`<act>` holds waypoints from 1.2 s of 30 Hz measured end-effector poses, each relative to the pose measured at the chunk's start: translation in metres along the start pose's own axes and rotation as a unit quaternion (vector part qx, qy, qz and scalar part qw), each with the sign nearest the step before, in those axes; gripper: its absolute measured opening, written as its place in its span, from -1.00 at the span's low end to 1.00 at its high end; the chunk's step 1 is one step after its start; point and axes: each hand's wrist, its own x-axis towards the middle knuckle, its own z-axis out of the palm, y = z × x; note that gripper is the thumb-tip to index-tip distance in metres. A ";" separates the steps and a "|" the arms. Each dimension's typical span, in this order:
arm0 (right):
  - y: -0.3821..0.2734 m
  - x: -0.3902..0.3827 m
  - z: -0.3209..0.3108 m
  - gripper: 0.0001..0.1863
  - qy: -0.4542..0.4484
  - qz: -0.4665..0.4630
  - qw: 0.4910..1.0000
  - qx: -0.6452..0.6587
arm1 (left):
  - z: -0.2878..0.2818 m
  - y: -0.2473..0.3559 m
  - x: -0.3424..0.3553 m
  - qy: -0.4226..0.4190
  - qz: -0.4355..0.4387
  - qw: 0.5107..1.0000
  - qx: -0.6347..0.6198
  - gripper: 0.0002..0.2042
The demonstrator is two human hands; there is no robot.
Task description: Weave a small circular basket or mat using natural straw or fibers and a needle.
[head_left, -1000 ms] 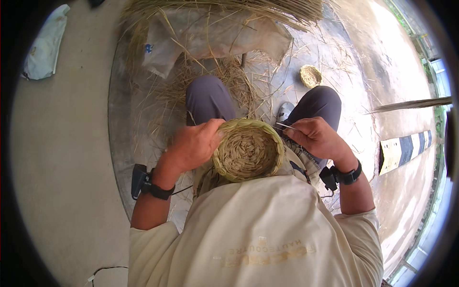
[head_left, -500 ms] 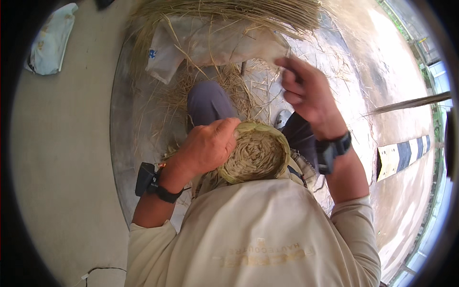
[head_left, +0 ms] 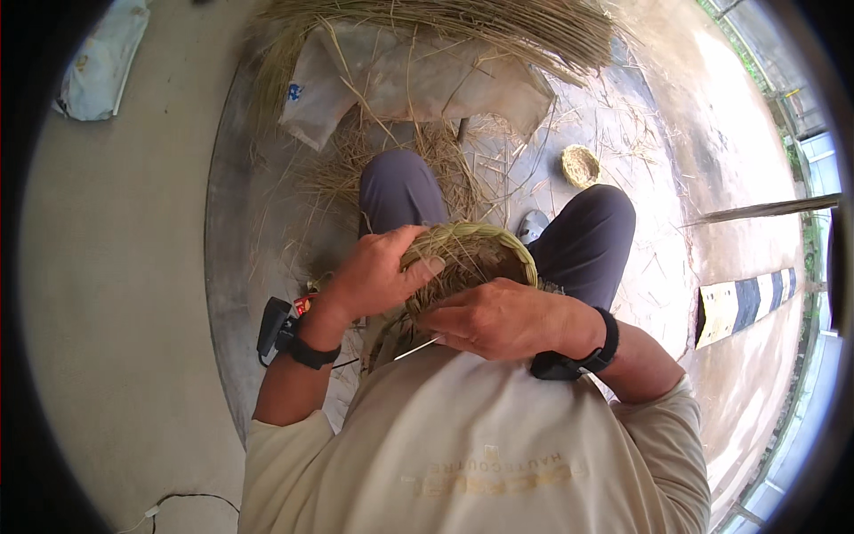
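Observation:
A small round basket (head_left: pixel 485 245) of woven straw, with a braided greenish rim, rests tilted over my lap. My left hand (head_left: pixel 378 271) is closed round its left side, thumb on the inner wall and fingers outside. At the near side, my right hand (head_left: pixel 507 319) is closed, its fingertips pressed together against the basket. A thin, pale, needle-like rod (head_left: pixel 414 349) sticks out leftward from those fingertips. Part of the near rim is hidden behind my right hand.
A long bundle of straw (head_left: pixel 463 22) lies at the far side above a whitish sack (head_left: pixel 400 76). Loose straw (head_left: pixel 356 169) litters the ground mat. A second small basket (head_left: pixel 580 166) sits beyond my right knee. A striped board (head_left: pixel 747 307) lies at right.
My right hand has come down and inward from the far right to the basket's near side. The basket has tilted, and the thin rod and second basket now show.

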 end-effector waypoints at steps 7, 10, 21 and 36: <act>0.013 -0.074 -0.037 -0.76 0.283 0.053 0.956 0.057 | -0.005 -0.010 -0.006 0.077 -0.140 0.986 0.053 -0.76; 0.030 -0.169 -0.073 -0.58 0.431 0.228 0.855 0.177 | -0.031 -0.023 -0.013 0.145 -0.174 0.966 0.127 -0.77; 0.069 -0.430 -0.081 -0.60 0.689 0.413 0.596 -0.015 | -0.097 -0.053 -0.021 0.270 -0.172 0.898 0.303 -0.78; -0.005 -0.027 -0.018 -0.90 0.315 0.066 0.933 -0.163 | -0.018 0.033 -0.001 0.167 -0.086 0.971 0.150 -0.76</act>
